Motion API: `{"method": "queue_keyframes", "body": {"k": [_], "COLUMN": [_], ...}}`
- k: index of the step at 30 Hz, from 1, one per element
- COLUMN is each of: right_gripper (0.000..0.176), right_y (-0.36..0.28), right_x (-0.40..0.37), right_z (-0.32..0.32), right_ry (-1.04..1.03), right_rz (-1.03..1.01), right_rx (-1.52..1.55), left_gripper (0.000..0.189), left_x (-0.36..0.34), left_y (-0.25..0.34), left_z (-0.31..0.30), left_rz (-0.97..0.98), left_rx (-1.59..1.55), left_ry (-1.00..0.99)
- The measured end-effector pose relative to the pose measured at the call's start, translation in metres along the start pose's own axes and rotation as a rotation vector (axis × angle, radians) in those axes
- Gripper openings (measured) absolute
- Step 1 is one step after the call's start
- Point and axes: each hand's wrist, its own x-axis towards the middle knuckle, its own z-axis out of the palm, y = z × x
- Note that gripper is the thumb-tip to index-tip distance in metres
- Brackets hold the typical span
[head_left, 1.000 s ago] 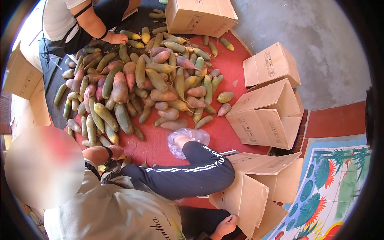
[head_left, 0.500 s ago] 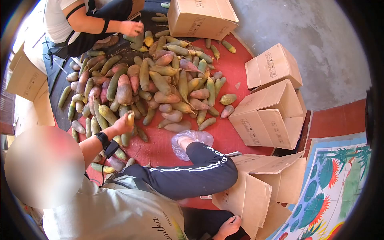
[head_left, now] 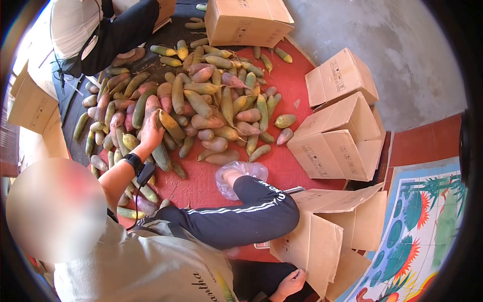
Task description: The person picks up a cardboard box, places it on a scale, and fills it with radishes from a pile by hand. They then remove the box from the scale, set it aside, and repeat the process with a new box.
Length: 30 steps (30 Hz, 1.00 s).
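Note:
My left hand (head_left: 151,132), with a dark band on the wrist, reaches into a large pile of green and pinkish radishes (head_left: 204,104). Its fingers bend against a green radish with a yellow-orange end (head_left: 171,125), which lies along the finger side; part of the grip is hidden. A reddish radish (head_left: 152,104) is just beyond the fingertips. Low in the view, my right hand (head_left: 290,284) rests by my dark-trousered knee with curled fingers and nothing visible in them. Beside it stands an open cardboard box (head_left: 307,241) with raised flaps.
More cardboard boxes (head_left: 327,146) line the right side, and another box (head_left: 246,25) stands at the top. A co-worker (head_left: 121,40) sits at upper left. My foot is in a clear plastic bag (head_left: 229,189) on the red mat (head_left: 282,171). Painted tiles (head_left: 402,241) cover the lower right.
My left hand has moved up into the pile, where the yellow-ended radish now shows beside it. The co-worker's hand has gone out of sight. My right hand stays almost still.

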Motion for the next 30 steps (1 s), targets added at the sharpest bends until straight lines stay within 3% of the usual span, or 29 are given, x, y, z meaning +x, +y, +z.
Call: {"method": "queue_keyframes", "body": {"k": [6,11,15,17,21,22,24,25,26,28,30], "right_gripper": [0.012,0.008,0.008,0.009,0.01,0.01,0.009,0.009,0.008,0.009,0.01], "right_y": [0.001,0.002,0.004,0.002,-0.001,0.002,0.005,0.007,0.009,0.014,0.02], "right_x": [0.001,0.002,-0.004,-0.004,-0.007,-0.008,-0.01,-0.011,-0.012,-0.017,-0.022], "right_z": [0.002,0.004,0.001,-0.002,-0.006,-0.004,-0.001,-0.002,-0.001,-0.001,-0.005], "right_ry": [-0.007,0.018,0.039,0.04,0.069,0.076,0.059,0.062,0.066,0.057,0.032], "right_rz": [0.044,0.034,0.06,0.079,0.08,0.084,0.068,0.082,0.095,0.1,0.1], "right_rx": [0.008,0.019,0.039,0.06,0.061,0.055,0.068,0.068,0.069,0.064,0.044], "left_gripper": [0.048,0.045,0.031,0.022,0.02,0.02,0.02,0.021,0.021,0.027,0.032], "left_x": [-0.012,-0.019,-0.025,-0.03,-0.048,-0.051,-0.061,-0.066,-0.071,-0.076,-0.083], "left_y": [0.003,0.014,0.032,0.053,0.066,0.063,0.04,0.007,-0.009,-0.034,-0.065], "left_z": [-0.006,0.007,0.018,0.015,0.017,0.017,0.02,0.032,0.031,0.026,0.016], "left_rz": [0.034,0.189,0.327,0.337,0.377,0.372,0.383,0.455,0.424,0.372,0.201], "left_rx": [0.045,0.035,-0.033,-0.125,-0.152,-0.142,-0.069,-0.04,-0.025,0.395,0.395], "left_ry": [-0.092,-0.19,-0.337,-0.528,-0.748,-0.746,-1.037,-1.041,-1.035,-1.12,-1.161]}}
